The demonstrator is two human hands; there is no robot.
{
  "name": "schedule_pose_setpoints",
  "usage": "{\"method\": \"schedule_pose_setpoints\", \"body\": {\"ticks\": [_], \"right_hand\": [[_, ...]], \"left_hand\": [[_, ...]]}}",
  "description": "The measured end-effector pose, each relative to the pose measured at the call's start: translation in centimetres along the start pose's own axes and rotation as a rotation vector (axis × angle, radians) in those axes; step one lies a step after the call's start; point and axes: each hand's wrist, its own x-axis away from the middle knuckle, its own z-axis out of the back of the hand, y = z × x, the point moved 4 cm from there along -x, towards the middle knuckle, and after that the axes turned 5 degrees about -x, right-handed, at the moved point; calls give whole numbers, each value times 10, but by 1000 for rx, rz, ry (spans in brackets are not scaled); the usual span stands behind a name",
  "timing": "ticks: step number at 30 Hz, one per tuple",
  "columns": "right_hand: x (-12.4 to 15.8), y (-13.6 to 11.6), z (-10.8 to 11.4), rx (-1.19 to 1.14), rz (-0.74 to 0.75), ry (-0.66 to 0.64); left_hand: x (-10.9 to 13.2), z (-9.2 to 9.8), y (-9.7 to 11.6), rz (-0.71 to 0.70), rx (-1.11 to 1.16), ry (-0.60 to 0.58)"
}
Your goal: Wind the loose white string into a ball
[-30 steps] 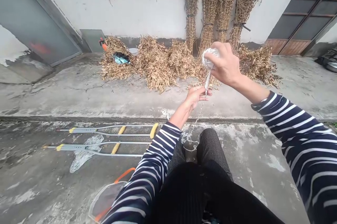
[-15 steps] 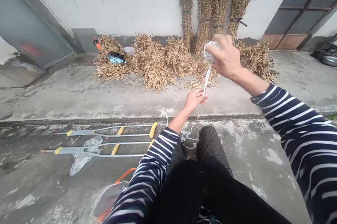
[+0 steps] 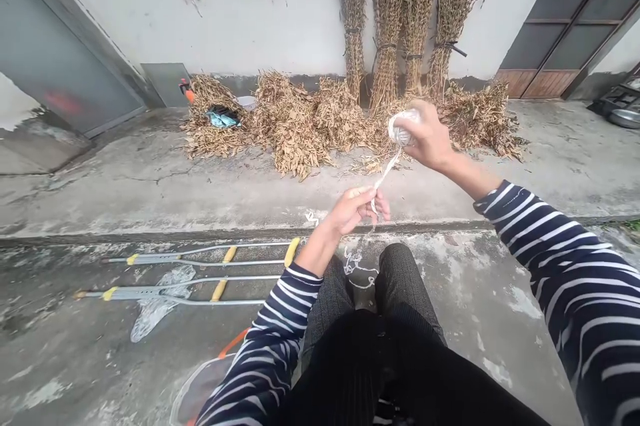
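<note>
Head view, from left to right: two crutches lie side by side on the wet concrete, with one crumpled plastic bag just beside them. Near the middle, the person's left hand pinches one white strand between thumb and fingertips, a narrow grip. Below it, one loose tangle of string lies on the ground between the knees. The strand runs taut up and to the right to one ball of string, which the right hand cups with its fingers closed round it, held raised in front of the heaps of dry pods. Four tied bundles of stalks stand upright against the wall behind.

The likeliest trouble appears to be the tangle: if a knot in it reached the pinching fingers, it could snag the strand. A loose pinch could let the strand go slack. The ball might also slip from the cupped fingers and roll on the wet ground, loosening its turns.
</note>
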Motion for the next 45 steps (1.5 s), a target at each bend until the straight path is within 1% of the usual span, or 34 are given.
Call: {"method": "schedule_pose_setpoints", "body": {"ticks": [3, 5, 7, 9, 12, 15, 18, 22, 25, 27, 29, 30, 31, 32, 33, 34, 35, 36, 37, 39, 41, 42, 43, 45], "right_hand": [[27, -4, -19, -192, -47, -55], [47, -13, -32, -390, -53, -104], [63, -26, -41, -573, -44, -162], [76, -40, -45, -711, -52, -219], [88, -55, -46, -937, -167, -330], [96, -63, -45, -1127, -300, -423], [103, -68, -47, -1198, -335, -445], [111, -76, -58, -1262, -392, -451], [114, -82, -65, -1283, -420, -474], [114, -87, -67, -1308, -431, -498], [114, -92, -68, -1355, -460, -512], [115, -93, -69, -1382, -485, -513], [116, -95, -69, -1412, -514, -508], [117, -96, -70, -1448, -543, -495], [119, -97, -70, -1492, -574, -474], [120, -97, -71, -1547, -606, -448], [122, -97, -73, -1609, -639, -431], [124, -97, -74, -1674, -673, -430], [125, -96, -76, -1730, -706, -443], [128, -93, -80, -1796, -762, -490], [129, -88, -83, -1816, -798, -524], [129, -85, -83, -1822, -812, -535], [130, -83, -84, -1829, -825, -547], [133, -80, -86, -1855, -845, -584]], "left_hand": [[-3, 4, 30, -119, 76, 79], [-11, 8, 47, -175, 98, 160], [-22, 14, 57, -197, 107, 231], [-34, 20, 59, -169, 112, 287], [-45, 31, 49, -62, 122, 363], [-46, 42, 34, 7, 149, 422], [-44, 52, 22, 47, 178, 451], [-41, 65, 7, 121, 173, 495], [-36, 78, -2, 160, 126, 511], [-32, 86, -7, 194, 44, 466], [-30, 96, -12, 244, -91, 401], [-29, 101, -14, 280, -176, 387], [-27, 108, -16, 324, -270, 401], [-26, 114, -18, 364, -368, 441], [-25, 119, -20, 381, -457, 495], [-24, 122, -20, 369, -525, 554], [-24, 121, -20, 326, -558, 595], [-23, 117, -20, 260, -549, 606], [-21, 109, -20, 193, -503, 578], [-17, 89, -23, 96, -356, 455], [-12, 69, -27, 79, -237, 318], [-9, 61, -29, 87, -206, 275], [-6, 56, -30, 95, -189, 249], [-3, 53, -33, 105, -184, 230]]}}
